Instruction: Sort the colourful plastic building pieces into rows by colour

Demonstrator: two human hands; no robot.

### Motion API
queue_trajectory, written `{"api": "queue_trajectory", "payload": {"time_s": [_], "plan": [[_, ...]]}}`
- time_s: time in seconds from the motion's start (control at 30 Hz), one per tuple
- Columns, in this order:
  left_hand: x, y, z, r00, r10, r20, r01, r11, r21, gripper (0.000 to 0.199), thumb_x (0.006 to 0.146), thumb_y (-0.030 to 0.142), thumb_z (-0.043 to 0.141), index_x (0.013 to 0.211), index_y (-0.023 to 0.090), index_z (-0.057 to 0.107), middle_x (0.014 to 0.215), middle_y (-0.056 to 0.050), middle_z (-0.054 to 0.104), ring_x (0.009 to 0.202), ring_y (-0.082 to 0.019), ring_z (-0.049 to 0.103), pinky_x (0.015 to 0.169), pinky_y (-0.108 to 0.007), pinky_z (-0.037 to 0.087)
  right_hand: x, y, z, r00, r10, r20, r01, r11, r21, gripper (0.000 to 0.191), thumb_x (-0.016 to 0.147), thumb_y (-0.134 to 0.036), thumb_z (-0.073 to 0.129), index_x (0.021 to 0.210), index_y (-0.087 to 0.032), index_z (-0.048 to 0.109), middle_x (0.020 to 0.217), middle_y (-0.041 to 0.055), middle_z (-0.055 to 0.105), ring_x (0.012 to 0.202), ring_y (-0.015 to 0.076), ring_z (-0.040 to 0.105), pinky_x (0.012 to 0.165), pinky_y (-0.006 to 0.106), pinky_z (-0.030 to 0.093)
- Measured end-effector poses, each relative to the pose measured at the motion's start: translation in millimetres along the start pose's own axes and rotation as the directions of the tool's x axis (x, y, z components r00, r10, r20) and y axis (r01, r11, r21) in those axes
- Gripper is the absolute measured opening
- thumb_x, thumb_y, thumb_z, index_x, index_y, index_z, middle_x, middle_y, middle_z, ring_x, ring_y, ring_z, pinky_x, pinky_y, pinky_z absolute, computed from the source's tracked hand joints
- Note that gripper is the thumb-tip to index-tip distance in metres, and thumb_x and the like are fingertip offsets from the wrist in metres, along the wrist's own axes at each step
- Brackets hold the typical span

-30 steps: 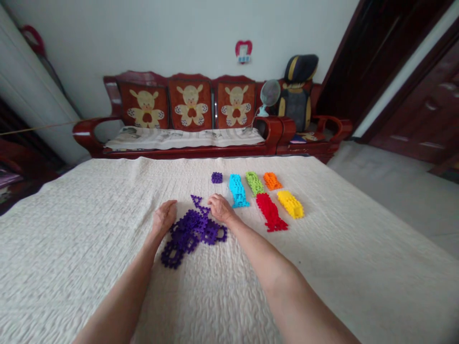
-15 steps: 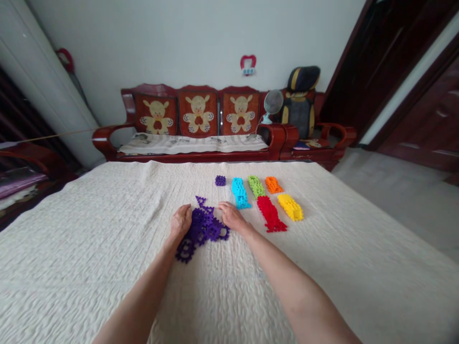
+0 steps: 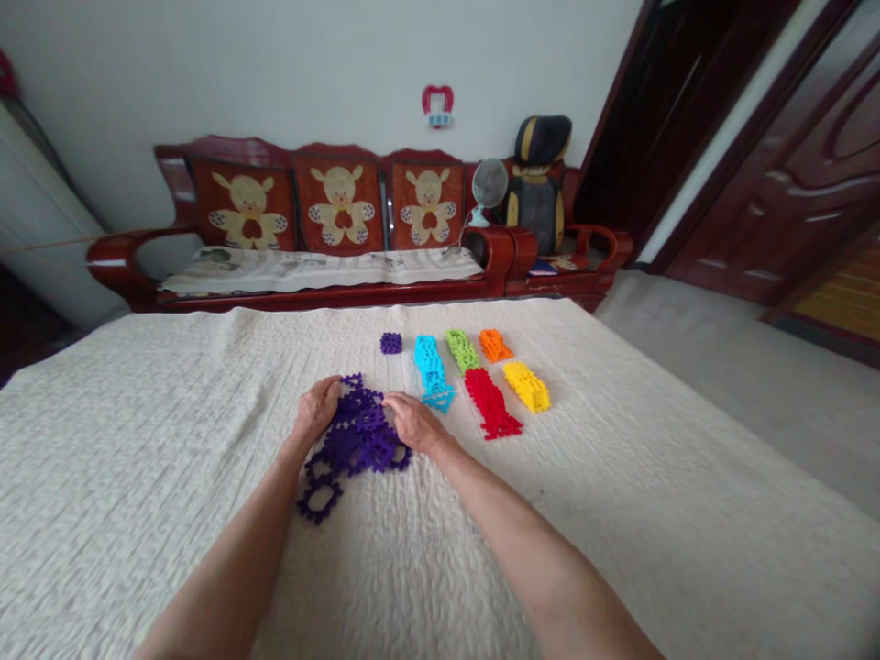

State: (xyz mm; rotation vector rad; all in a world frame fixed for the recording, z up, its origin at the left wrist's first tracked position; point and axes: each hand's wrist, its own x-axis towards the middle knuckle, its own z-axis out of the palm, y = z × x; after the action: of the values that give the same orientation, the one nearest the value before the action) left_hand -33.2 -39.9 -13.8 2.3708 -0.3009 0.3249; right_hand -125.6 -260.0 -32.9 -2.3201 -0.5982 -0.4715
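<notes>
Purple pieces [image 3: 354,438] lie heaped between your left hand [image 3: 317,411] and right hand [image 3: 411,423], curled fingers corralling them on the bed [image 3: 137,440].

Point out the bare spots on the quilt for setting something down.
Bare quilt lies left of the left hand, also right of the yellow stack and near the forearms. It is crowded from the purple pile between both hands, right hand included, across the coloured stacks.

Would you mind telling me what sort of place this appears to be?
Probably a home living room: a wooden sofa with bear cushions stands by the wall, a small fan sits on its armrest, and a quilted cloth covers the surface in front.
</notes>
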Motion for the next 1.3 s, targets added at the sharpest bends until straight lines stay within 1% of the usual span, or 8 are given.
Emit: {"api": "queue_trajectory", "payload": {"time_s": [0.17,0.4,0.53,0.6,0.67,0.83,1.13,1.3], "plan": [[17.6,-14.3,-16.1,0.995,-0.078,-0.057,0.08,0.996,0.027,0.041,0.088,0.038,0.042,0.107,0.018,0.073,0.105,-0.007,0.075,0.1,-0.022,0.069,0.091,-0.031,0.053,-2.5,1.3,-0.7,0.999,-0.015,-0.052,0.015,1.0,-0.001,0.045,0.074,0.001,0.04,0.111,-0.016,0.06,0.117,0.0112,0.061,0.114,0.0185,0.055,0.104,0.034,0.044],[27.0,-35.5,-4.2,0.985,-0.093,-0.146,0.093,0.996,-0.005,0.034,0.084,0.036,0.048,0.101,0.021,0.074,0.097,-0.005,0.077,0.094,-0.021,0.07,0.089,-0.03,0.053,-5.9,-7.9,-5.9,0.985,0.011,-0.173,-0.019,0.999,-0.044,0.033,0.079,-0.004,0.041,0.1,-0.018,0.062,0.102,0.0089,0.063,0.104,0.0189,0.057,0.098,0.032,0.046],[29.1,-43.6,-0.8,0.987,-0.096,-0.132,0.093,0.995,-0.027,0.034,0.084,0.038,0.049,0.1,0.022,0.074,0.095,-0.004,0.077,0.092,-0.022,0.07,0.088,-0.03,0.053,-12.4,-13.7,-21.4,0.959,0.09,-0.268,-0.123,0.986,-0.109,0.031,0.084,-0.007,0.04,0.101,-0.019,0.063,0.102,0.0092,0.063,0.103,0.0194,0.057,0.095,0.033,0.045],[30.1,-45.9,0.0,0.986,-0.097,-0.139,0.094,0.995,-0.026,0.032,0.083,0.038,0.05,0.099,0.023,0.074,0.096,-0.004,0.077,0.092,-0.022,0.07,0.088,-0.03,0.053,-16.8,-15.1,-39.2,0.966,0.133,-0.223,-0.179,0.964,-0.198,0.03,0.085,-0.008,0.043,0.104,-0.019,0.063,0.105,0.0096,0.064,0.105,0.0203,0.056,0.097,0.035,0.043],[30.7,-46.0,0.5,0.986,-0.091,-0.139,0.09,0.996,-0.02,0.031,0.083,0.036,0.05,0.098,0.023,0.074,0.098,-0.004,0.077,0.095,-0.022,0.07,0.089,-0.031,0.053,-20.8,-14.9,-61.0,0.977,0.184,-0.106,-0.21,0.911,-0.356,0.028,0.083,-0.01,0.051,0.105,-0.02,0.064,0.108,0.0099,0.064,0.107,0.0229,0.054,0.099,0.038,0.04],[30.4,-41.1,0.4,0.989,-0.098,-0.115,0.1,0.995,0.009,0.034,0.084,0.034,0.047,0.099,0.02,0.074,0.103,-0.007,0.076,0.097,-0.024,0.069,0.092,-0.033,0.052,-26.2,-7.8,-99.8,0.931,0.352,0.103,-0.213,0.748,-0.628,0.024,0.08,-0.018,0.061,0.104,-0.022,0.066,0.112,0.0103,0.065,0.105,0.0268,0.051,0.094,0.042,0.036],[29.8,-39.3,-0.4,0.988,-0.086,-0.13,0.086,0.996,-0.008,0.031,0.083,0.031,0.048,0.097,0.02,0.074,0.099,-0.005,0.076,0.096,-0.021,0.069,0.093,-0.029,0.052,-28.6,-7.1,-99.3,0.928,0.311,0.207,-0.122,0.776,-0.619,0.029,0.089,-0.018,0.054,0.114,-0.025,0.068,0.109,0.0089,0.068,0.105,0.0254,0.053,0.094,0.041,0.033],[30.1,-40.2,0.0,0.99,-0.078,-0.117,0.079,0.997,0.004,0.032,0.083,0.03,0.047,0.098,0.02,0.074,0.1,-0.005,0.076,0.098,-0.022,0.069,0.094,-0.029,0.051,-22.7,-3.4,-104.7,0.926,0.315,0.207,-0.131,0.785,-0.606,0.028,0.093,-0.012,0.045,0.101,-0.02,0.071,0.1,0.0093,0.068,0.094,0.0213,0.058,0.085,0.034,0.036]]}}
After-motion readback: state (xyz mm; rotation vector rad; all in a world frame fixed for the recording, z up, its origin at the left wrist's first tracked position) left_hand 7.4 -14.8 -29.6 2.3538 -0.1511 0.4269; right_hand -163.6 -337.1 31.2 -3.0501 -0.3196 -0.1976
